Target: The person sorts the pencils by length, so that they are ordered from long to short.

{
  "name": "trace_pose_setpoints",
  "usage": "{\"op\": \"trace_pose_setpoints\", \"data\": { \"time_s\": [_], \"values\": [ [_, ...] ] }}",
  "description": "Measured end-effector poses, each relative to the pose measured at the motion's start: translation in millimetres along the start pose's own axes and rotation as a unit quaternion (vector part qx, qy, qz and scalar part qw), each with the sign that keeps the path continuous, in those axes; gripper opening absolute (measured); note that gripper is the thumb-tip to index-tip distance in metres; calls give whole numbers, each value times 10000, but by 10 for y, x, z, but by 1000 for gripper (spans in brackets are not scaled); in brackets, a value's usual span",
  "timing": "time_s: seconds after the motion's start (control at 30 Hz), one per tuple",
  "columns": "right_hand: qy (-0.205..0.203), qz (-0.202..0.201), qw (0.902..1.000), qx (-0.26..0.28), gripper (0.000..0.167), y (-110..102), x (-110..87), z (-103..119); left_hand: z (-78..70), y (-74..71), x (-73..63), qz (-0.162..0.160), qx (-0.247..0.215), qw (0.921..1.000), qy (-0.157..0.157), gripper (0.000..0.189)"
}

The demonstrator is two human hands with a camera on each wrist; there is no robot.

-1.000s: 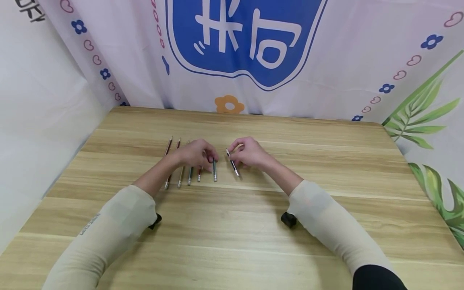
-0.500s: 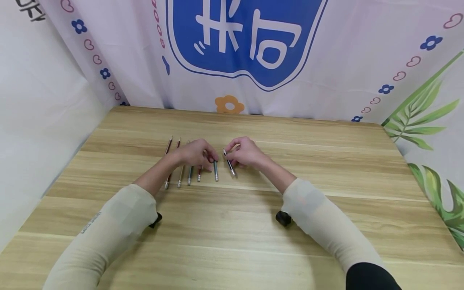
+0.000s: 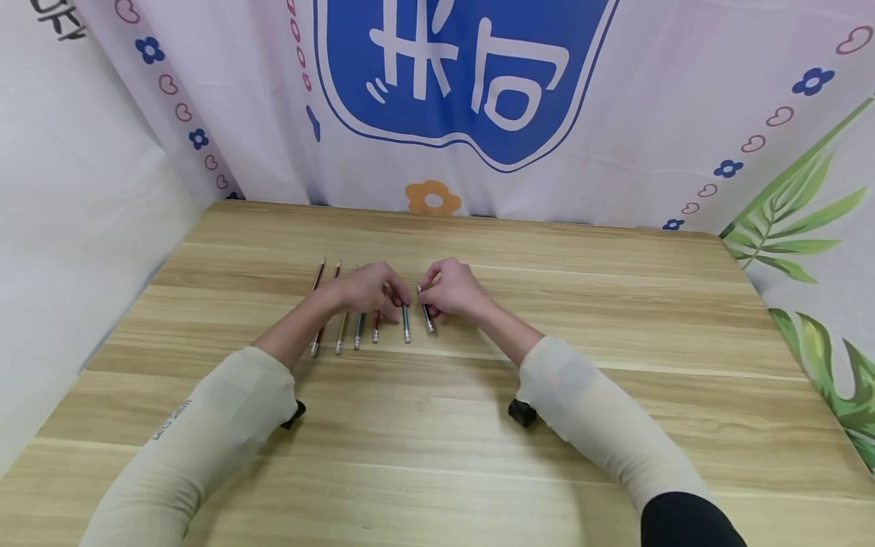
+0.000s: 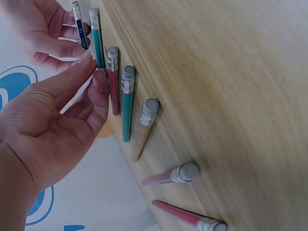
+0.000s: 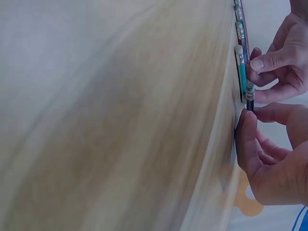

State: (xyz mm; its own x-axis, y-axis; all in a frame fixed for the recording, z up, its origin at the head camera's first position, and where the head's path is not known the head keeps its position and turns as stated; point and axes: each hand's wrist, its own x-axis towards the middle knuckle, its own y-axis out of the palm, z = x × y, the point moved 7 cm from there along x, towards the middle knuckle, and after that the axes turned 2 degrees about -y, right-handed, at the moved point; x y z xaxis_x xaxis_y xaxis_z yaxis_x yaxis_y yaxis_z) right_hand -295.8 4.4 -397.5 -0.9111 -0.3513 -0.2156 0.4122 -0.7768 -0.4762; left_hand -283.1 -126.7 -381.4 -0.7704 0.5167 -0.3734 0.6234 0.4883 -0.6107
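My left hand (image 3: 372, 290) pinches the upper part of a teal pencil (image 3: 406, 323); its eraser end points toward me. Just to its right, my right hand (image 3: 453, 289) holds a dark pencil (image 3: 428, 319) between thumb and fingers, tilted slightly. The left wrist view shows the dark pencil (image 4: 79, 21) close beside the teal pencil (image 4: 96, 38), both eraser ends up in that view. Left of them, more pencils lie in a row: a red pencil (image 4: 113, 89), another teal pencil (image 4: 127, 106), a yellowish pencil (image 4: 143, 130) and two reddish pencils, partly hidden by my left arm in the head view.
The wooden table (image 3: 424, 441) spreads in front of me. A white curtain (image 3: 260, 114) with a blue emblem hangs along its far edge, and leaf-printed cloth (image 3: 800, 228) borders the right side. Black devices (image 3: 522, 412) sit under both sleeve cuffs.
My right hand has moved left with the dark pencil, bringing it nearer the teal one and more in line with it. My left hand has stayed nearly still; the teal pencil shifted only slightly.
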Motion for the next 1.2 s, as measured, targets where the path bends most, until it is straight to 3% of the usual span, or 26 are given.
{"op": "trace_pose_setpoints", "data": {
  "time_s": [0.2, 0.93, 1.07, 1.2],
  "values": [
    [-28, -66, 9996, -264, 10, 44, 16, 27, -14, -4, 1, -22, 113, 9999, 27, 30],
    [-8, -80, 9997, -246, 10, 45, 5, 48, -28, -39, -24, -93, 115, 9999, 78, 29],
    [-50, 17, 9999, -157, 10, 27, -41, 37, -43, -31, -28, -44, 120, 9999, 107, 29],
    [-276, 114, 9996, -17, 12, -62, -158, 24, -52, -64, -99, -203, 222, 9994, 196, 29]
  ]
}}
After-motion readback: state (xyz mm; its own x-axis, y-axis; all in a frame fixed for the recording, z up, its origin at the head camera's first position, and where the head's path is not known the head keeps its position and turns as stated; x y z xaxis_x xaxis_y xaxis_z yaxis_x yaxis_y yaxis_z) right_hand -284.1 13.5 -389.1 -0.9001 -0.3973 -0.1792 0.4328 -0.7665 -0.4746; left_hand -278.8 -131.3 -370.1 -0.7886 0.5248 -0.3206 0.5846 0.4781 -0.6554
